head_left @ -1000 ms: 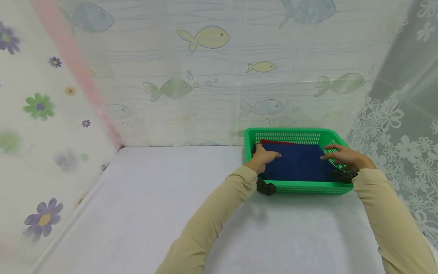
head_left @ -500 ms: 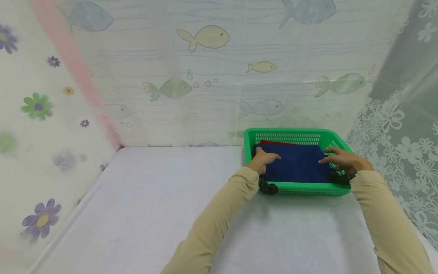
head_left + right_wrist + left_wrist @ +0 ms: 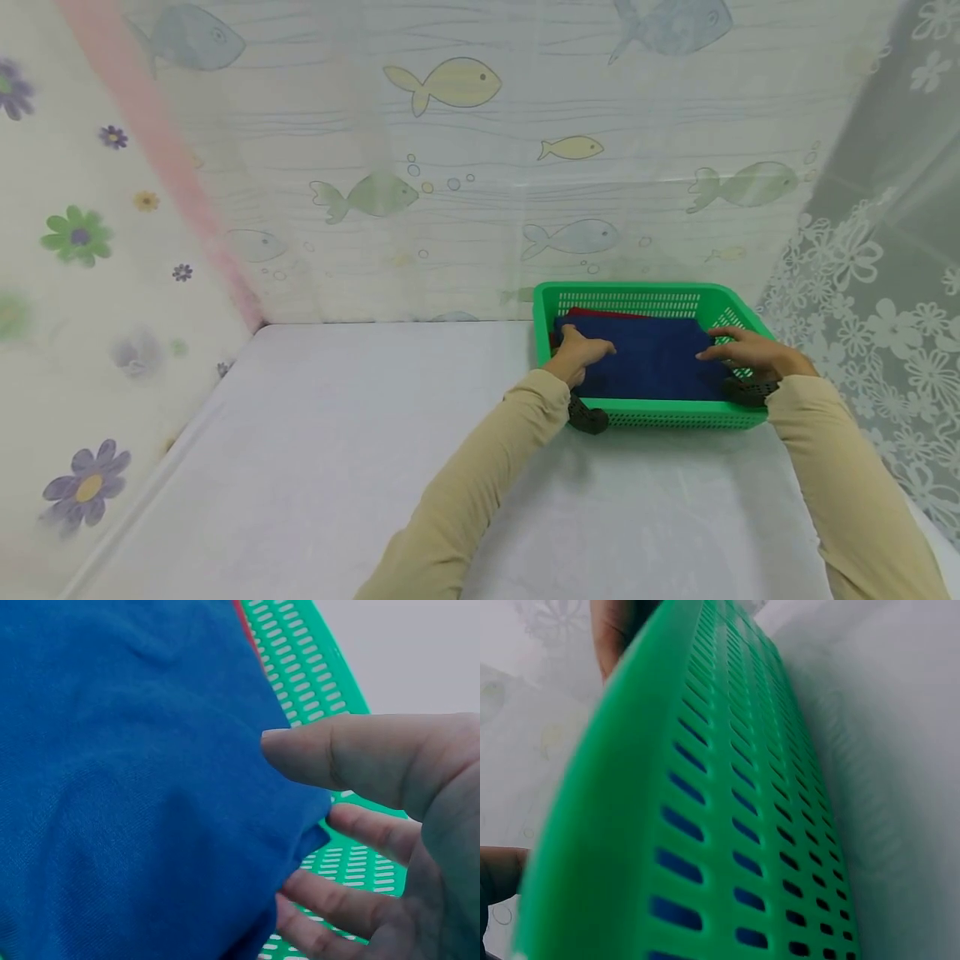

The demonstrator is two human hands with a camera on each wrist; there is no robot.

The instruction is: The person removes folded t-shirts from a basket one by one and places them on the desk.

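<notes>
A folded dark blue cloth [image 3: 648, 358] lies in a green plastic basket [image 3: 675, 407] on the table. My left hand [image 3: 576, 353] is at the cloth's left edge, thumb stretched over it and fingers pointing down along its side. My right hand [image 3: 750, 350] is at the opposite edge. In the right wrist view its thumb [image 3: 322, 754] hovers over the blue fabric, while the loosely extended fingers [image 3: 337, 896] meet the side of the folds. The basket wall [image 3: 735, 787] fills much of the left wrist view and hides most of the left hand.
Red cloth [image 3: 611, 312] shows behind and under the blue one. The basket stands at the back right of the white-covered table [image 3: 337, 458], close to a fish-patterned curtain [image 3: 450, 167]. A lace-patterned sheet [image 3: 885, 275] hangs at the right. Dark wrist devices [image 3: 588, 415] overlap the basket's front.
Both hands stay at the cloth's edges, with the right hand and sleeve shifted slightly left and down. The blue cloth and basket look almost unchanged.
</notes>
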